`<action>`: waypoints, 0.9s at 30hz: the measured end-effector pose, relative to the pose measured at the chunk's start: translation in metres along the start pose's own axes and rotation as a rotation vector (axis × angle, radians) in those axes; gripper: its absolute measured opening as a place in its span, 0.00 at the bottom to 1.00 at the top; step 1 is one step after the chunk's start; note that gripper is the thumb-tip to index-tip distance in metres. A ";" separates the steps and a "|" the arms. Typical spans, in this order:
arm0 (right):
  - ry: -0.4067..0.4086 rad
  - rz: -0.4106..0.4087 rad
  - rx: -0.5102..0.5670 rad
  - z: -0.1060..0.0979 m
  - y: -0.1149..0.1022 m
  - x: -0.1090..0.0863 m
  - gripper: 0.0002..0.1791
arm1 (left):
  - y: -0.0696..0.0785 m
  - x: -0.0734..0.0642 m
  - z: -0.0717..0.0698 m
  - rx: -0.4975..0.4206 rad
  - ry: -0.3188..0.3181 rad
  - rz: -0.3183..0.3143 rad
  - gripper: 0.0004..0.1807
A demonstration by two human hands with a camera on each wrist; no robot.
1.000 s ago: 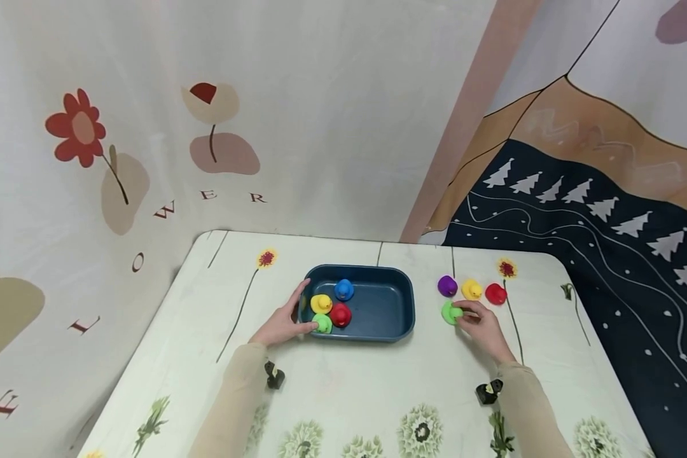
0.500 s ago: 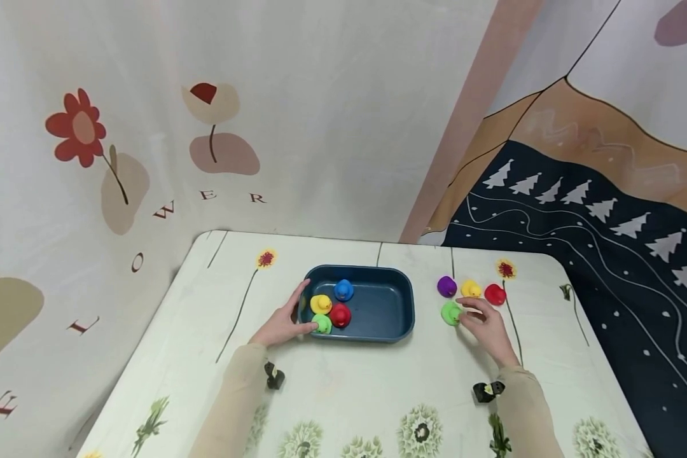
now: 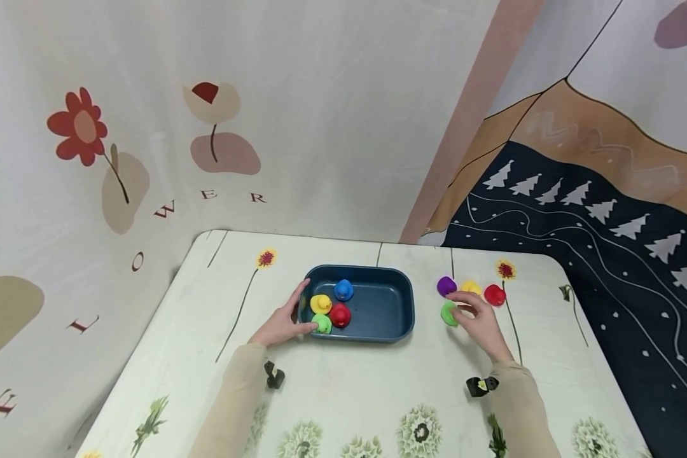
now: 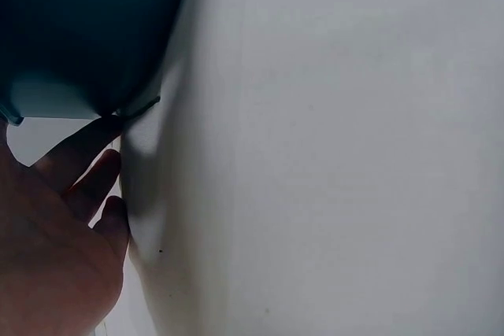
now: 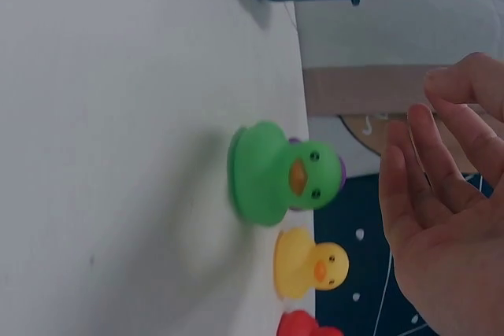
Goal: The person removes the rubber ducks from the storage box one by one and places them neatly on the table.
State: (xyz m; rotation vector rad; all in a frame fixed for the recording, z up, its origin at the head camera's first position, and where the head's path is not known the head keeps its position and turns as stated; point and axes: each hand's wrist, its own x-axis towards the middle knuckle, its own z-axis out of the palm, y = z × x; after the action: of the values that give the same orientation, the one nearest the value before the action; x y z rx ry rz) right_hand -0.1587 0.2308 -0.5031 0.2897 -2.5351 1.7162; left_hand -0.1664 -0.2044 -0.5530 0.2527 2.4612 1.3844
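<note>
My left hand point(image 3: 282, 323) holds the left end of a dark blue rectangular tray point(image 3: 385, 306), its thumb at the near corner and fingers along the side. In the left wrist view the fingers point(image 4: 79, 151) reach the tray's outer wall point(image 4: 83, 29). Over a green rubber duck point(image 3: 449, 313) on the table hovers my right hand point(image 3: 483, 326), fingers relaxed. The right wrist view shows that green duck point(image 5: 272, 175) upright, with a gap between it and the hand point(image 5: 449, 210). Inside the tray's left half sit a blue duck point(image 3: 344, 290), a yellow duck point(image 3: 321, 304), a red duck point(image 3: 340, 315) and a green duck point(image 3: 322, 324).
Behind the right hand stand a purple duck point(image 3: 446, 286), a yellow duck point(image 3: 471, 288) partly covered by the fingers, and a red duck point(image 3: 495, 295). A flower-printed cloth point(image 3: 372, 381) covers the table. Fabric walls point(image 3: 332, 127) rise at the back and sides.
My right hand's fingers have shifted slightly left and away from the viewer, now covering part of the yellow duck behind. The left hand and tray stay put.
</note>
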 end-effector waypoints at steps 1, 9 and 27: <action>-0.006 0.001 0.002 0.002 0.004 0.002 0.15 | 0.000 0.000 0.000 0.001 0.000 0.001 0.53; -0.080 0.042 -0.017 0.018 -0.010 0.011 0.16 | 0.001 0.000 0.000 -0.001 -0.002 -0.008 0.54; -0.179 -0.083 0.031 0.059 -0.046 0.023 0.12 | 0.000 0.000 -0.001 0.012 -0.002 0.001 0.54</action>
State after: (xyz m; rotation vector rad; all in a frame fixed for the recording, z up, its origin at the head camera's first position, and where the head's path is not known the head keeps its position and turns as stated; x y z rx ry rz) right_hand -0.1698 0.1568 -0.4799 0.5659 -2.5764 1.7746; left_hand -0.1668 -0.2053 -0.5526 0.2578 2.4685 1.3690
